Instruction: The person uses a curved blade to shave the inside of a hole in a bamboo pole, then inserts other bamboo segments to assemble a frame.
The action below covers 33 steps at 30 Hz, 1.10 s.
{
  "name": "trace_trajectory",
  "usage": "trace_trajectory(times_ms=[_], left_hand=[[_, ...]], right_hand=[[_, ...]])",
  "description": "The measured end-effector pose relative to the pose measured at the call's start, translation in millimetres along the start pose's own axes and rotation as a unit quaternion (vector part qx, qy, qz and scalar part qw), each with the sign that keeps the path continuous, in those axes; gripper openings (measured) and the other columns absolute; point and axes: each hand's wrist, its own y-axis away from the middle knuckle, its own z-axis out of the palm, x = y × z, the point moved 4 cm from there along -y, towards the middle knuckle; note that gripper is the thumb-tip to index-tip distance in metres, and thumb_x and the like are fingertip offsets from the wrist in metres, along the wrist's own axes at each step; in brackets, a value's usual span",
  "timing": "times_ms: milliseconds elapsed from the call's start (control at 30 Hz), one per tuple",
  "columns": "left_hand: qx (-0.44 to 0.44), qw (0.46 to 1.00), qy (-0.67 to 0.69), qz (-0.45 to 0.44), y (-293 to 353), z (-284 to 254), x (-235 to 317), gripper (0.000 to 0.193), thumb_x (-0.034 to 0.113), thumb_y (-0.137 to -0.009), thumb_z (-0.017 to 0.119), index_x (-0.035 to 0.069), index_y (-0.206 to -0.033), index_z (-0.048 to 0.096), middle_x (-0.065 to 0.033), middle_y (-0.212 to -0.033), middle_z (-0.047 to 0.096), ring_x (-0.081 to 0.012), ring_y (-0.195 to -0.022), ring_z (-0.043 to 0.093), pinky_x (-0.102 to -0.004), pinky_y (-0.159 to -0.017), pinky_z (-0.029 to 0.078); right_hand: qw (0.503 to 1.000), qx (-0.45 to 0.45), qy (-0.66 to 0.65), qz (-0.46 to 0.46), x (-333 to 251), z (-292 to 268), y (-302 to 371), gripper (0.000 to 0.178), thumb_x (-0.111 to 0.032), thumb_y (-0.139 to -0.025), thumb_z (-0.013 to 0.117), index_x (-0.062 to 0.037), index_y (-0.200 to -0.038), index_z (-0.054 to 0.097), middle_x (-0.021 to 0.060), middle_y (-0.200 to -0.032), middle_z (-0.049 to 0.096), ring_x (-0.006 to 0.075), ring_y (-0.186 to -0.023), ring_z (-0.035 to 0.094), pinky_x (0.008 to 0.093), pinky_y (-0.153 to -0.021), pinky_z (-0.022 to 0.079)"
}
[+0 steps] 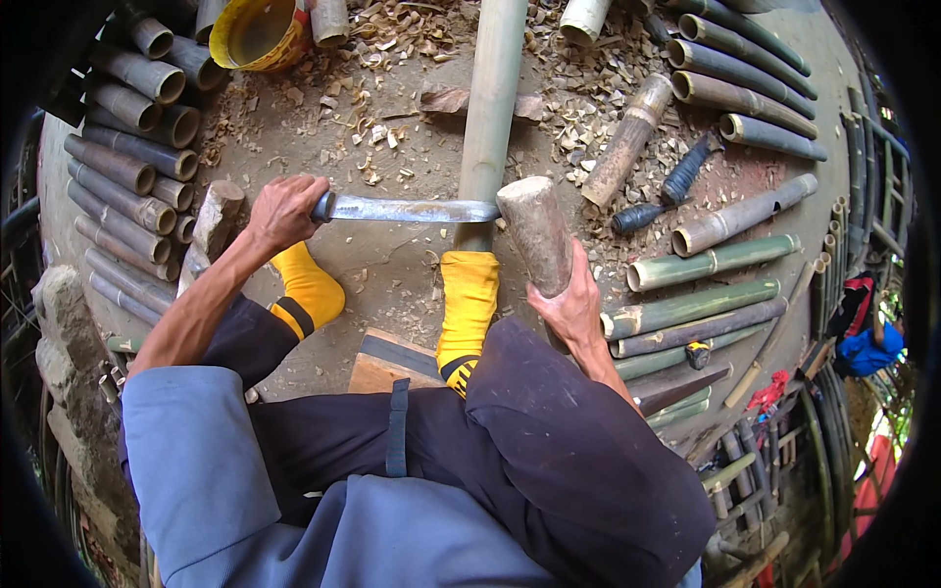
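My left hand [286, 210] is closed round the dark handle of a long knife [412, 210]. Its blade points right and lies across a pale green bamboo pole [487, 118], which runs away from me. In my right hand [569, 304] is a thick wooden club [536, 230], its blunt end up beside the blade's tip. Whether the club touches the blade, I cannot tell. My foot in a yellow sock [467, 304] is at the near end of the pole. The other yellow-socked foot [312, 289] rests to the left, below my left wrist.
Cut bamboo tubes [123, 201] are stacked at the left, and more bamboo lengths [711, 260] lie at the right. A handsaw [686, 389] and a tape measure [697, 355] are among these. Wood chips [392, 108] litter the ground near a yellow bucket [221, 39]. A stone [69, 323] stands at far left.
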Motion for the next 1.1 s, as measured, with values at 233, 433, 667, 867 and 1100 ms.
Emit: trace_trajectory(times_ms=[233,433,667,867,1100], left_hand=[[0.001,1.0,0.009,-0.003,-1,4,0,0.027,0.006,-0.064,0.062,0.01,-0.086,0.048,-0.0089,-0.074,0.057,-0.0306,-0.073,0.06,-0.0416,-0.065,0.048],[-0.027,0.999,-0.031,-0.027,-2,7,-5,0.028,0.005,-0.063,0.062,0.009,-0.088,0.049,-0.0115,-0.073,0.057,-0.0332,-0.07,0.06,-0.044,-0.063,0.048],[-0.009,0.998,-0.063,-0.011,-11,1,-3,0.026,0.006,-0.064,0.062,0.008,-0.087,0.05,-0.0124,-0.076,0.06,-0.0323,-0.072,0.061,-0.0438,-0.064,0.048],[0.01,0.999,-0.041,-0.004,-17,2,-1,0.029,0.006,-0.06,0.064,0.007,-0.084,0.048,-0.0129,-0.073,0.057,-0.0338,-0.072,0.059,-0.0445,-0.065,0.046],[0.02,1.0,-0.011,0.006,-3,15,-3,0.026,0.004,-0.059,0.064,0.008,-0.081,0.05,-0.0133,-0.072,0.058,-0.035,-0.072,0.06,-0.0447,-0.062,0.048]], right_hand=[[0.999,-0.017,0.007,0.026,4,1,1,0.087,-0.018,-0.063,0.077,0.0037,-0.133,0.031,0.0298,-0.116,0.054,0.0429,-0.102,0.058,0.0423,-0.086,0.05],[0.968,-0.103,0.087,-0.213,-24,-34,2,0.077,-0.017,-0.064,0.074,-0.0054,-0.132,0.041,0.023,-0.101,0.059,0.0324,-0.079,0.063,0.0405,-0.068,0.054],[0.772,-0.195,0.437,-0.418,-54,-43,-85,0.067,-0.019,-0.075,0.068,-0.0133,-0.136,0.04,0.0218,-0.096,0.06,0.0255,-0.079,0.06,0.038,-0.059,0.051],[0.826,-0.279,0.127,-0.474,-68,-15,-32,0.068,-0.025,-0.073,0.073,-0.0032,-0.13,0.043,0.019,-0.089,0.062,0.0322,-0.08,0.064,0.0392,-0.062,0.056],[0.787,-0.292,0.217,-0.498,-110,-13,-24,0.054,-0.009,-0.08,0.06,-0.012,-0.13,0.039,0.0132,-0.079,0.061,0.0304,-0.068,0.064,0.0381,-0.055,0.055]])
